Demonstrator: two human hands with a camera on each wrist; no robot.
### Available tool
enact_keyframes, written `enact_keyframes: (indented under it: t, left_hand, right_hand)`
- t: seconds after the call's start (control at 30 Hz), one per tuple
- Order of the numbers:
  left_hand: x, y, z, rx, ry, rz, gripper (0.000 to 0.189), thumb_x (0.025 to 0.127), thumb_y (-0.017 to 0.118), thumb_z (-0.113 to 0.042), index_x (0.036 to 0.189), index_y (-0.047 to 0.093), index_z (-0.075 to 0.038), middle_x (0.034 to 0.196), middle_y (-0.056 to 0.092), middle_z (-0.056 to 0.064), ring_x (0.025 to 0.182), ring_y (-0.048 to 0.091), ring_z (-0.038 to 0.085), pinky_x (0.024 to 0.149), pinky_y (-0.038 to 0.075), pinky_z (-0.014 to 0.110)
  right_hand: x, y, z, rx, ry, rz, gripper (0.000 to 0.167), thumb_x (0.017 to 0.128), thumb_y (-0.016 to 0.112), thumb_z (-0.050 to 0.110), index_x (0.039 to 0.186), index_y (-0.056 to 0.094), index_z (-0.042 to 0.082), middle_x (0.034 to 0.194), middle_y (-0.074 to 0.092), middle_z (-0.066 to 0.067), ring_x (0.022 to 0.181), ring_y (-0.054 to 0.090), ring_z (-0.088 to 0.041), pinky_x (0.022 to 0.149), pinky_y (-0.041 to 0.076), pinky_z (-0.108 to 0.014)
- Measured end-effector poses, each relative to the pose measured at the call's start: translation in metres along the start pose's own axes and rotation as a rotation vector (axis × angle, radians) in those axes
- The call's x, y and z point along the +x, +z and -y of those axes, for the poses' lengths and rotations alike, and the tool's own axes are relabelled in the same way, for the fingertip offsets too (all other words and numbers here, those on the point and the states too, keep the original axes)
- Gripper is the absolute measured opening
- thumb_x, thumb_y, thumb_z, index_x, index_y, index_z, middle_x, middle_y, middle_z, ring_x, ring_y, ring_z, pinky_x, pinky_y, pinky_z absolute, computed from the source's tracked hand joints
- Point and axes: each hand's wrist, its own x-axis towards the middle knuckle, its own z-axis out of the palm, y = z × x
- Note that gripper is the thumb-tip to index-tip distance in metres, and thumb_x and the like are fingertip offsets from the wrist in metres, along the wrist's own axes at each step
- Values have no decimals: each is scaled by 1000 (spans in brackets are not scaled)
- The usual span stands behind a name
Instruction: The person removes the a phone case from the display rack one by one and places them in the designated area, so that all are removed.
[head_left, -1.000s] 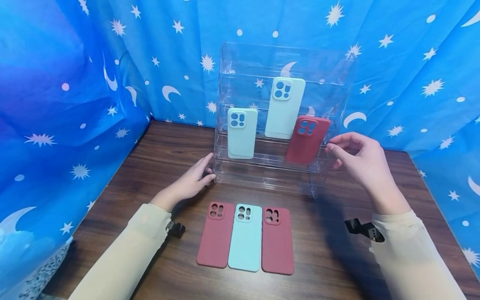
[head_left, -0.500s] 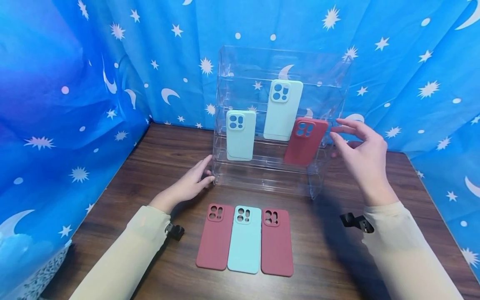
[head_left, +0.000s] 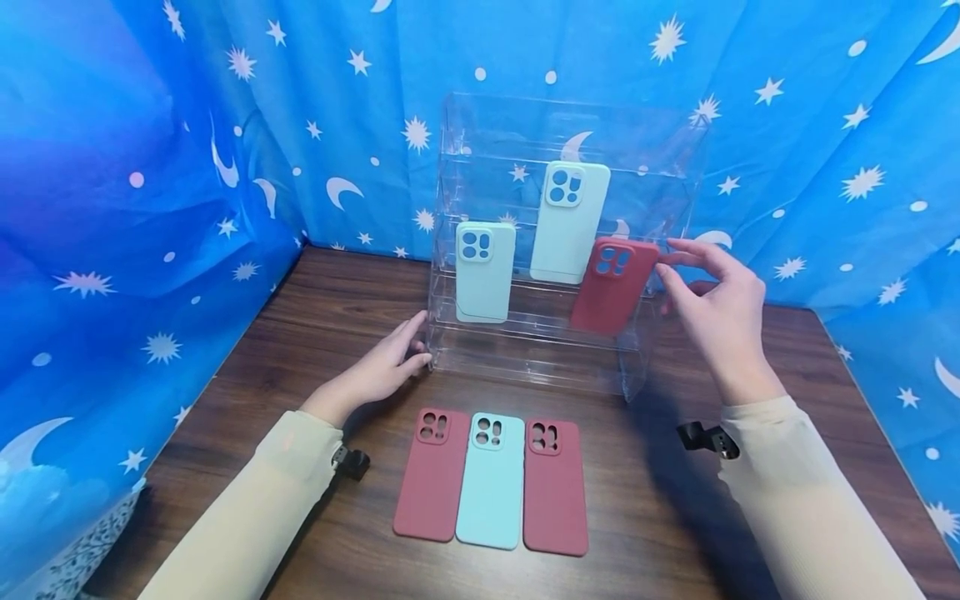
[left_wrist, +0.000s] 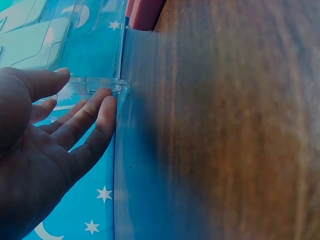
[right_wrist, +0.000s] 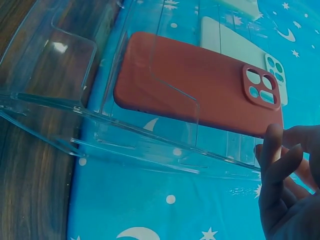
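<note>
In the head view, the red phone case (head_left: 613,292) is leaning aslant at the right end of a clear rack (head_left: 525,364), its top tilting rightward. The right hand (head_left: 716,308) is reaching its upper right corner, thumb and forefinger slightly parted. The left hand (head_left: 371,358) is lying at the rack's left side, its loosely extended fingers gripping nothing; bracing lightly there should be steadying the rack.

In the left wrist view, those fingers are spreading well apart from the thumb beside the clear edge; how firmly they are pressing, I cannot tell.

In the right wrist view, bent fingertips are meeting the case's corner near the camera holes; whether they are pinching or merely touching, I cannot tell. The lower end is sitting behind the clear lip, so any straightening is best done gently, sparing the pale green case (right_wrist: 235,42) behind.
</note>
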Motion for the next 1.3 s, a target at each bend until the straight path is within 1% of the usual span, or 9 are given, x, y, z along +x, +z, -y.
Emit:
enact_keyframes:
  t: [0.13, 0.3, 0.43, 0.5, 0.6, 0.73, 1.0, 1.3]
  left_hand:
    - [0, 1, 0, -10, 5, -2, 74, 108, 55, -20, 166, 12, -7, 142, 52, 23, 101, 71, 23, 97, 59, 44]
    - [-1, 0, 0, -15, 0, -3, 74, 108, 55, -20, 166, 11, -7, 143, 52, 23, 102, 70, 24, 96, 60, 43]
    - [-2, -1, 0, -13, -4, -5, 74, 108, 55, -20, 166, 11, -8, 141, 53, 22, 100, 71, 23, 96, 59, 43]
    - [-2, 0, 1, -10, -7, -5, 74, 108, 55, -21, 167, 11, -8, 140, 53, 22, 100, 71, 22, 98, 59, 44]
    - [-2, 0, 0, -11, -5, -6, 74, 108, 55, -20, 167, 12, -8, 144, 51, 22, 100, 71, 22, 97, 59, 43]
    - [-2, 0, -1, -18, 1, -3, 73, 108, 55, -19, 166, 11, -7, 147, 48, 23, 100, 70, 23, 94, 60, 41]
    - [-1, 1, -3, -18, -2, 3, 73, 108, 54, -19, 166, 11, -7, 142, 52, 22, 97, 70, 20, 93, 60, 40]
    - [0, 1, -2, -22, -1, 2, 73, 108, 55, -19, 166, 12, -7, 141, 52, 22, 92, 69, 19, 88, 61, 37]
  right_hand:
    - [-1, 0, 2, -30, -10, -7, 39, 97, 74, 33, 135, 70, 29, 120, 76, -7, 52, 63, 2, 42, 43, -19]
    - [0, 1, 5, -42, -21, 2, 40, 97, 73, 35, 136, 69, 27, 121, 76, -7, 52, 62, 2, 45, 47, -18]
    - [0, 3, 5, -43, -26, 9, 39, 97, 73, 35, 135, 70, 26, 121, 76, -7, 53, 63, 2, 45, 47, -18]
    - [-1, 3, 6, -39, -23, 11, 38, 97, 73, 35, 134, 71, 26, 121, 76, -6, 54, 63, 1, 45, 46, -19]
    - [-2, 3, 7, -35, -23, 15, 37, 96, 74, 35, 133, 72, 26, 120, 76, -6, 54, 63, 0, 47, 48, -18]
    - [-3, 3, 8, -35, -34, 11, 37, 96, 74, 35, 131, 73, 26, 120, 76, -6, 54, 63, 0, 48, 49, -17]
    - [-4, 3, 6, -29, -38, 10, 35, 95, 75, 37, 129, 73, 27, 117, 76, -8, 54, 63, -3, 47, 47, -18]
    - [-5, 3, 4, -1, -31, 7, 33, 95, 76, 30, 127, 74, 22, 116, 77, -10, 50, 63, -5, 48, 49, -17]
